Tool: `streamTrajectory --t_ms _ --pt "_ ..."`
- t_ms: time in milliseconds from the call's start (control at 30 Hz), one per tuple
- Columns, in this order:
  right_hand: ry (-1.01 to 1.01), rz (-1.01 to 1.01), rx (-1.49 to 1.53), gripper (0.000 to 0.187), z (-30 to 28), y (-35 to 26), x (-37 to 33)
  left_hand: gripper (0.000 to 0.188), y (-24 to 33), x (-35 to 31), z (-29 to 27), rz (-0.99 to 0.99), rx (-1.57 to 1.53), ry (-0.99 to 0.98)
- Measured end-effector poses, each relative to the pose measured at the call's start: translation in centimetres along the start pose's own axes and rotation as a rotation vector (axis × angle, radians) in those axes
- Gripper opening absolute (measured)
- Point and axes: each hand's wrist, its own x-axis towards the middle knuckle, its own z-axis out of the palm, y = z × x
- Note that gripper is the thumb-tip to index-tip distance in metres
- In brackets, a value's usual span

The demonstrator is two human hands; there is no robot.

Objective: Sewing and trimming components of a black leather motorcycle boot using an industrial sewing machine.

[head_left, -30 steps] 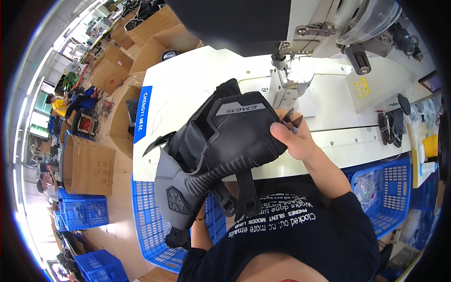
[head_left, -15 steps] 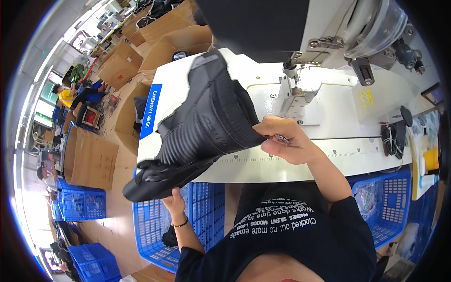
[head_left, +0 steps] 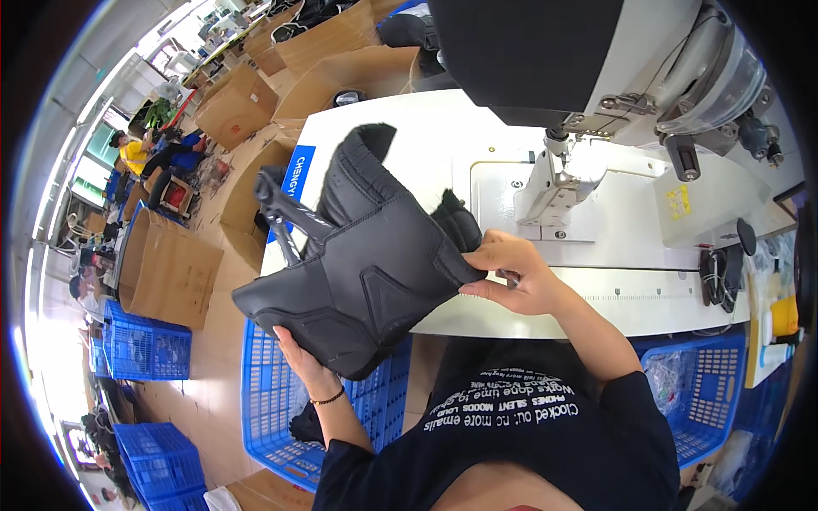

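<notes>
A black boot upper (head_left: 375, 255), padded and stitched with raised panels, is held tilted above the front left of the white sewing table. From below, my left hand (head_left: 308, 368) grips its lower edge, thumb laid on the outer face. My right hand (head_left: 515, 272) pinches the collar edge at its right end between thumb and fingers. Part of a small metal item (head_left: 509, 276) shows within the right hand's curled fingers; its kind is hidden. A strap-like tongue or lace part (head_left: 290, 209) sticks out at the far left of the upper.
The sewing machine head (head_left: 545, 60) overhangs the table (head_left: 409, 111), its needle area (head_left: 554, 183) right of the upper. Blue baskets (head_left: 264, 426) (head_left: 694, 383) stand below the table on both sides. Cardboard boxes (head_left: 175, 268) line the left floor. A person in yellow (head_left: 134, 157) sits far left.
The boot upper has been turned over, showing its panelled side instead of the ribbed one. My left hand has shifted along the lower edge; my right still pinches the collar.
</notes>
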Motion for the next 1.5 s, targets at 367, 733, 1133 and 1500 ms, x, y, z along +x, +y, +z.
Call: streamTrajectory --t_ms 367,733,1133,1500 --pt "0.052 -0.17 -0.012 0.029 0.2 -0.8 -0.6 0.049 0.4 -1.3 -1.2 0.057 -0.11 -0.018" --pt "0.053 -0.153 -0.036 0.03 -0.1 -0.5 -0.9 0.053 1.3 -2.3 -0.8 0.123 -0.08 0.016" --pt "0.051 -0.251 -0.158 0.035 -0.1 -1.1 0.5 0.047 4.1 -2.1 2.8 0.01 -0.216 0.06" --pt "0.198 0.137 0.171 0.03 0.5 -3.1 1.9 0.071 5.2 -0.3 -0.8 0.137 -0.187 -0.421"
